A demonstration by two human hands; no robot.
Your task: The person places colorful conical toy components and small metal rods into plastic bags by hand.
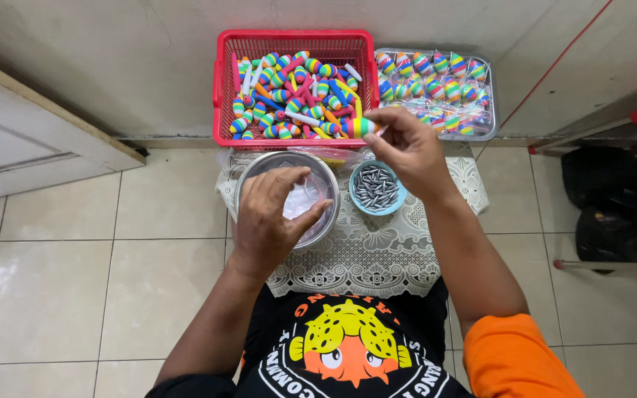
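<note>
Showing a seated person's two hands at work over a low bench (377, 258) draped with a white lace cloth, seen from above. Right hand (409, 151): fingers closed in a pinch on a rainbow-striped fishing float (360, 127), held level just above the front rim of the red basket (223, 88), apparently so that its end faces the fingertips. Left hand (274, 214): fingers curled and partly spread over the steel bowl (326, 184), thumb and forefinger drawn toward each other; whether they grip anything cannot be told. Small blue bowl (354, 195), just beside the steel bowl and below the right hand, holds grey bullet-shaped weights within easy reach of either hand. Red basket, at the wall, is heaped with loose striped floats and coloured sticks. Clear tray (489, 110), to the right of the basket, carries floats laid in ordered rows, kept apart from the loose heap. Tiled floor (75, 280) surrounds the bench.
</note>
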